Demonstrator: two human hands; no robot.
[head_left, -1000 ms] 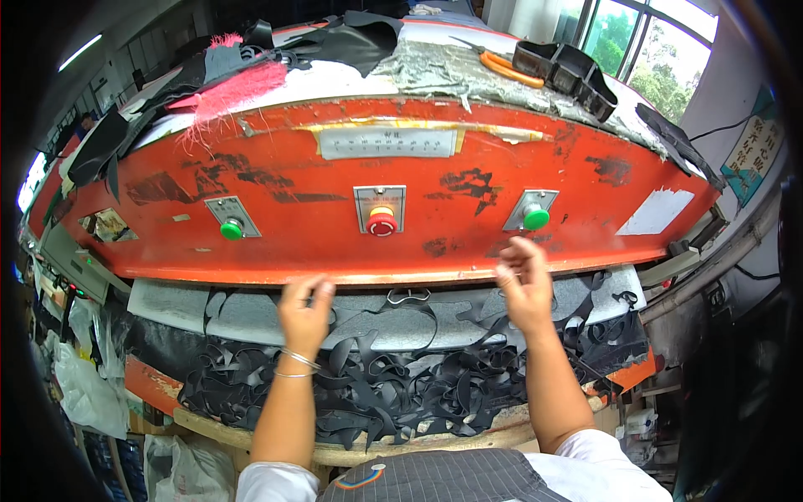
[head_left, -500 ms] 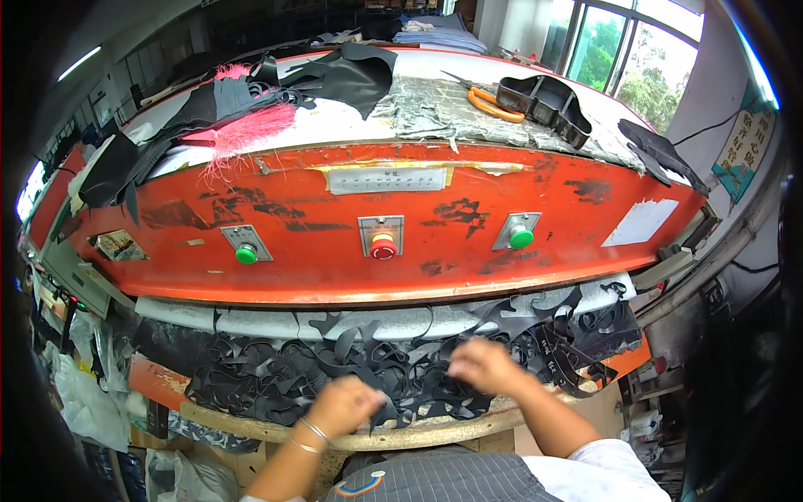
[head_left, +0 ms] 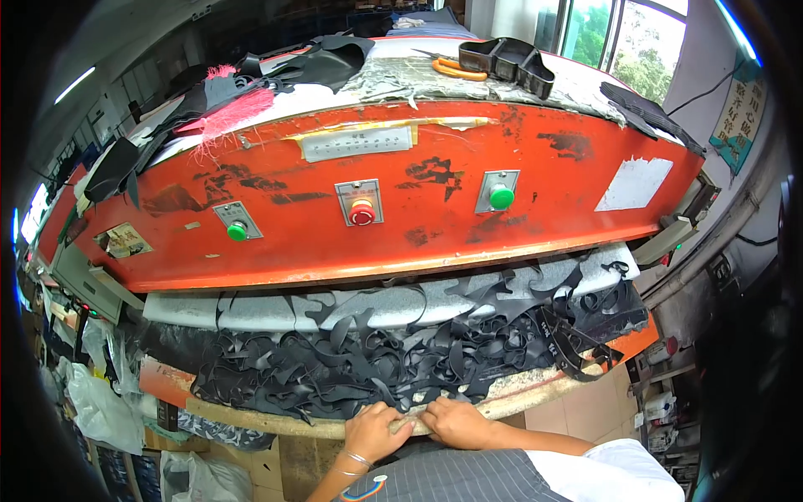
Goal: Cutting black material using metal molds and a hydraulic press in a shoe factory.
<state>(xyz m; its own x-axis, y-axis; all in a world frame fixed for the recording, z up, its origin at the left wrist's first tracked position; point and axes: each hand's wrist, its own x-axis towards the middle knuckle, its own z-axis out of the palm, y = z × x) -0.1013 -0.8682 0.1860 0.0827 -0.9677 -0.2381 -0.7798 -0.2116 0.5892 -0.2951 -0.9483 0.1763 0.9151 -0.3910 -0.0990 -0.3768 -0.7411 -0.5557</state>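
Note:
Both hands are side by side at the wooden front rail [head_left: 276, 422] of the press bed, close to my body. My left hand [head_left: 372, 431] has its fingers curled at the rail, thumb toward the other hand. My right hand [head_left: 458, 424] is likewise closed there, knuckles up; what either hand holds, if anything, is hidden. Just beyond them lies a tangled heap of black sheet offcuts [head_left: 335, 364], thin curved strips and loops. At the heap's right end, a black strip-shaped cutting die [head_left: 559, 343] with white markings overhangs the orange bed edge.
A red press beam [head_left: 301, 222] spans above the bed, with green buttons [head_left: 502, 197] and a red stop button [head_left: 361, 212]. Orange-handled scissors [head_left: 458, 69] and a black compartmented die [head_left: 508, 67] lie on top. Plastic bags [head_left: 100, 410] stand at the left.
Both hands have come back from over the offcuts to the front rail and closer together. The view has shifted slightly.

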